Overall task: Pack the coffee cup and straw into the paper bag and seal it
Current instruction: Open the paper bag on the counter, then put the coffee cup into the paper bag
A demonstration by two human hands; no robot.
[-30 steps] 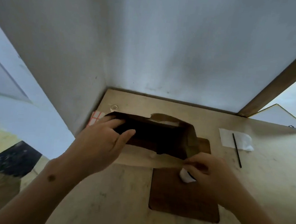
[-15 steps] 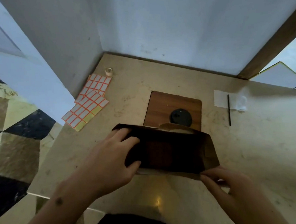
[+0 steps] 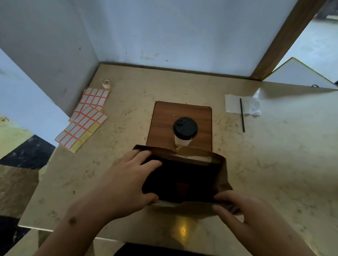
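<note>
Both hands, left hand (image 3: 128,177) and right hand (image 3: 244,209), pinch the paper bag (image 3: 184,181) mouth; keep the grip wide so the coffee cup (image 3: 184,132) fits.

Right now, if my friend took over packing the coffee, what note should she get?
Left hand: gripping the left rim of the paper bag, fingers curled inside the mouth.
Right hand: pinching the bag's near right corner.
Bag: open, held near the table's front edge; its inside is too dark to see.
Coffee cup: lid on, upright on the wooden board, just behind the bag.
Straw: far right, lying partly on a white napkin.
Label sheets and tape roll: far left.
Done: bag opened. Left: cup in, straw in, seal.
</note>
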